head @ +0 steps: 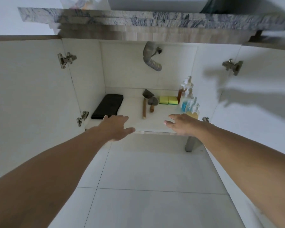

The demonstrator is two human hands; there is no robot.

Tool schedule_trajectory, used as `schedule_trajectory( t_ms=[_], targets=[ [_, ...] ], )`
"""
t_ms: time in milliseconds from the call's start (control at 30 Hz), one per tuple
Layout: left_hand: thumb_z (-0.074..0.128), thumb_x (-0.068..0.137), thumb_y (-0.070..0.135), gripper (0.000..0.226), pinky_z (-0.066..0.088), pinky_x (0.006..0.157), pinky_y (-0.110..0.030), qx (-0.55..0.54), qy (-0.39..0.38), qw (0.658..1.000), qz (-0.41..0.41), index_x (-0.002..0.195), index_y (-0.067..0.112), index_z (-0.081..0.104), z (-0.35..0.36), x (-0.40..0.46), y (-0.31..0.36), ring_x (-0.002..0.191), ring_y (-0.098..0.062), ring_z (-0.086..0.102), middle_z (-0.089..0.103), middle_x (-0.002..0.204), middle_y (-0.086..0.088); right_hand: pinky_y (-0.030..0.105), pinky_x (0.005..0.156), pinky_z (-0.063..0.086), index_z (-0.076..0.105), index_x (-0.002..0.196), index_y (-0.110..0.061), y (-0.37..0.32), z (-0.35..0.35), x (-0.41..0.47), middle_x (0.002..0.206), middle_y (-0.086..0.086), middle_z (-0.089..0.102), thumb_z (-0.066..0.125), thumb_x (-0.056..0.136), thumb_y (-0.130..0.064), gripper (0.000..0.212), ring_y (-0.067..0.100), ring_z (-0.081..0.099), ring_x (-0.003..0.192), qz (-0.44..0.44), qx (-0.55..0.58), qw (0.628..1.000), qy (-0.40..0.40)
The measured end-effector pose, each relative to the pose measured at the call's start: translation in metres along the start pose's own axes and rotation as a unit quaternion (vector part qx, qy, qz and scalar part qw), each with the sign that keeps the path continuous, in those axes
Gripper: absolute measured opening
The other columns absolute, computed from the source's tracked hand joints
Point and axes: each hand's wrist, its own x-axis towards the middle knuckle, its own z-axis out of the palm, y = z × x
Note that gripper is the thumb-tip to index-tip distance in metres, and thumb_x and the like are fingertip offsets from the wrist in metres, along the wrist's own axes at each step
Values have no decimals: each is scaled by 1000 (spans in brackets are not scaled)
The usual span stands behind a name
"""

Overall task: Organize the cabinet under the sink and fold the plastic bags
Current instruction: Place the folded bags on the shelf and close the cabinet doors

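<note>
We've got both cabinet doors swung wide and the cabinet floor [155,122] looks mostly sorted. A black folded item [108,106], prob. a folded plastic bag but we can't tell for sure, lies flat in the back-left corner area by the left wall. Two scrapers w/ wooden handles [147,102] lie side by side near the middle. A pair of yellow-green sponges [168,100] sits just beside them toward the right, and the pump bottles [188,99] stand in a row along the right wall.

Our left hand [117,127] and right hand [182,125] both hover at the front edge of the cabinet floor, fingers spread and relaxed, holding nothing.

We judge arranging is near done. Something light and crumpled [77,4] shows up on the counter [155,18], too blurred to name; if those are bags, folding is left.
</note>
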Motion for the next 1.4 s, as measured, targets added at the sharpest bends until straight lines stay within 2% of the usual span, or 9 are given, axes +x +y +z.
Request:
schedule_trajectory(
  t_ms=[167, 367, 733, 833, 900, 1067, 1200, 1300, 1400],
  targets=[
    [34, 97, 58, 69, 11, 119, -46, 12, -25, 999, 31, 152, 21, 21, -23, -1, 49, 144, -22, 25, 24, 158, -1, 42, 105, 38, 25, 152, -21, 23, -37, -34, 154, 12, 34, 31, 99, -59, 66, 32, 41, 135, -2, -6, 1000, -22],
    [33, 98, 54, 63, 19, 117, -43, 23, -36, 989, 145, 150, 19, 25, -102, 7, 137, 142, -21, 28, 29, 156, -1, 37, 77, 35, 48, 125, -15, 67, -131, -85, 106, 6, 60, 29, 100, -52, 49, 27, 55, 92, 86, -124, 987, 57],
    [39, 100, 33, 46, 30, 109, -42, -25, -28, 961, 274, 142, 16, 31, -258, 15, 307, 130, -25, 42, 40, 145, -2, 33, 72, 39, 56, 103, -14, 136, -302, -191, 99, 3, 63, 57, 86, -21, 18, 25, 59, 94, 190, -164, 952, 173],
    [41, 100, 28, 49, 32, 109, -45, -31, -18, 950, 309, 145, 16, 25, -270, 26, 344, 132, -26, 41, 36, 147, -1, 31, 66, 45, 55, 101, -10, 153, -315, -208, 97, 6, 60, 56, 83, -6, 18, 26, 60, 93, 241, -91, 956, 141],
    [36, 103, 28, 55, 22, 116, -48, -24, -34, 947, 320, 152, 17, 14, -274, 34, 364, 145, -24, 22, 18, 160, -2, 31, 65, 47, 51, 88, -10, 168, -317, -214, 88, 7, 56, 54, 84, -2, 9, 29, 61, 89, 267, -49, 957, 105],
    [24, 105, 24, 54, 7, 118, -53, 23, -61, 937, 344, 154, 26, 2, -267, 47, 402, 150, -21, 0, -3, 163, 0, 24, 47, 29, 32, 58, -15, 203, -308, -220, 65, 2, 44, 51, 77, 3, 32, 24, 45, 67, 249, -5, 968, 46],
    [17, 104, 31, 52, 5, 118, -56, 31, -111, 935, 335, 154, 30, 3, -259, 51, 417, 150, -21, -1, -5, 163, 3, 28, 43, 22, 28, 51, -12, 220, -296, -217, 52, 6, 30, 55, 69, 2, 35, 24, 32, 57, 226, 48, 968, 97],
    [15, 105, 37, 50, 6, 118, -54, -8, -134, 936, 326, 154, 32, 11, -261, 53, 413, 149, -17, 4, 1, 162, 6, 31, 52, 49, 65, 55, -9, 220, -298, -210, 63, 20, 57, 60, 72, -4, 18, 41, 51, 68, 232, 153, 954, 110],
    [20, 104, 41, 47, 17, 117, -48, -59, -119, 938, 319, 149, 30, 31, -266, 50, 399, 145, -17, 22, 19, 160, 6, 26, 67, 58, 75, 71, -11, 210, -305, -206, 76, 5, 74, 74, 76, -7, 7, 21, 70, 77, 249, 278, 924, 84]
  ],
)
